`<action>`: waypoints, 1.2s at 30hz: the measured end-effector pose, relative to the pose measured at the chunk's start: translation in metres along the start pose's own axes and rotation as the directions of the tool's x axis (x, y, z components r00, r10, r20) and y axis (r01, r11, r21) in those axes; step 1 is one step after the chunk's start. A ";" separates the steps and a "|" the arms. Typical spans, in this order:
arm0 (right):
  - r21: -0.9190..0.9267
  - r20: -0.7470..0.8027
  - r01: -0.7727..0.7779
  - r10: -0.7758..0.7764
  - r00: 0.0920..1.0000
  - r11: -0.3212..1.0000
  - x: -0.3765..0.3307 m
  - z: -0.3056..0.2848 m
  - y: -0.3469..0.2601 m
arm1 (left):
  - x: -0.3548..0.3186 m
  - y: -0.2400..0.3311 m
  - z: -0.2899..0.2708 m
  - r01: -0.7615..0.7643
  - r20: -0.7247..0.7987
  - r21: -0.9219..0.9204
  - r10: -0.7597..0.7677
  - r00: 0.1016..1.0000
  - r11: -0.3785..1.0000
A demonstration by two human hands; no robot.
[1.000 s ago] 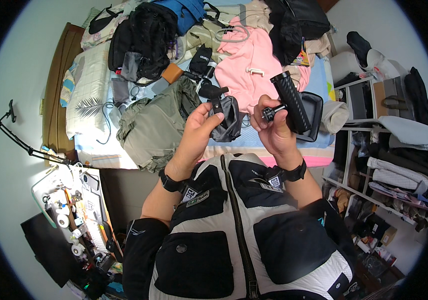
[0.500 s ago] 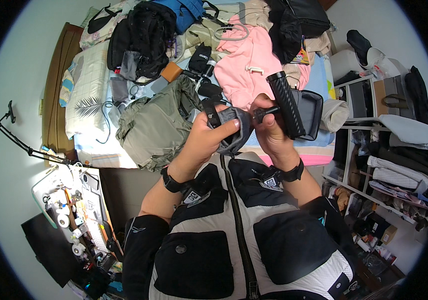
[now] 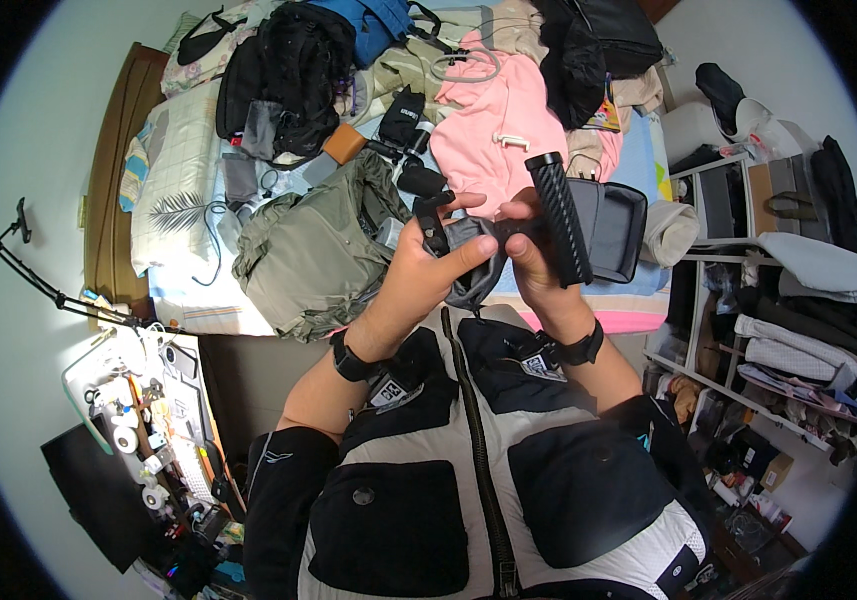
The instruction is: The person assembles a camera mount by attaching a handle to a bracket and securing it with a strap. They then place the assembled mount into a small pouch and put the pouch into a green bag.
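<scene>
My left hand [image 3: 426, 272] grips a small dark grey pouch [image 3: 470, 262] with a black strap or clip at its upper end, held over the near edge of the bed. My right hand [image 3: 534, 262] holds a black ribbed cylindrical handle [image 3: 560, 216], tilted, its base meeting the pouch. Both hands touch at the middle. Just behind the handle lies an open black hard case [image 3: 616, 228].
The bed [image 3: 198, 310] is covered with an olive green bag [image 3: 313, 250], pink clothing [image 3: 493, 130], a black backpack [image 3: 283, 65] and several small items. Shelves with folded clothes [image 3: 798, 330] stand at the right. A cluttered desk [image 3: 143, 420] sits at lower left.
My hands have come together: the pouch in my left hand moved right to meet the black handle, and the handle's base now sits at the pouch.
</scene>
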State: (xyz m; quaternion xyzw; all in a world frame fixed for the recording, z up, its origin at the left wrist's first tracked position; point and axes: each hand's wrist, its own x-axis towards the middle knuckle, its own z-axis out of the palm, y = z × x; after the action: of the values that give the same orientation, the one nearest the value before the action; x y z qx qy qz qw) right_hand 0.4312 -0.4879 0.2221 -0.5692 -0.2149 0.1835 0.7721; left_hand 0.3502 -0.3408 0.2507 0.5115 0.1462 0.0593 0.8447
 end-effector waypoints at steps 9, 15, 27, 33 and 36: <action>-0.175 -0.056 0.118 -0.130 0.990 0.977 0.001 0.007 -0.006 | 0.000 -0.005 -0.011 0.039 0.041 0.092 -0.043 0.998 0.995; -0.253 0.019 0.181 -0.182 0.983 0.950 0.002 0.006 -0.007 | 0.000 -0.008 -0.011 0.036 0.030 0.104 -0.039 0.999 0.994; -0.341 0.133 0.219 -0.184 0.974 0.914 0.004 -0.004 -0.001 | -0.003 -0.018 -0.015 0.006 0.030 0.085 -0.008 1.000 0.996; -0.264 0.087 0.130 -0.111 0.990 0.956 0.002 -0.001 -0.004 | -0.002 -0.017 -0.011 -0.062 0.029 0.126 0.058 0.998 0.990; -0.266 0.087 0.129 -0.109 0.990 0.955 0.002 0.000 -0.007 | -0.002 -0.015 -0.012 -0.047 0.045 0.120 0.042 0.998 0.992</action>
State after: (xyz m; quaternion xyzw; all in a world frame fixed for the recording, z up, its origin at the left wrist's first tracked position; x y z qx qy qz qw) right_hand 0.4334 -0.4889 0.2289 -0.6484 -0.2993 0.1260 0.6885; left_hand 0.3440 -0.3385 0.2328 0.5661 0.1204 0.0582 0.8134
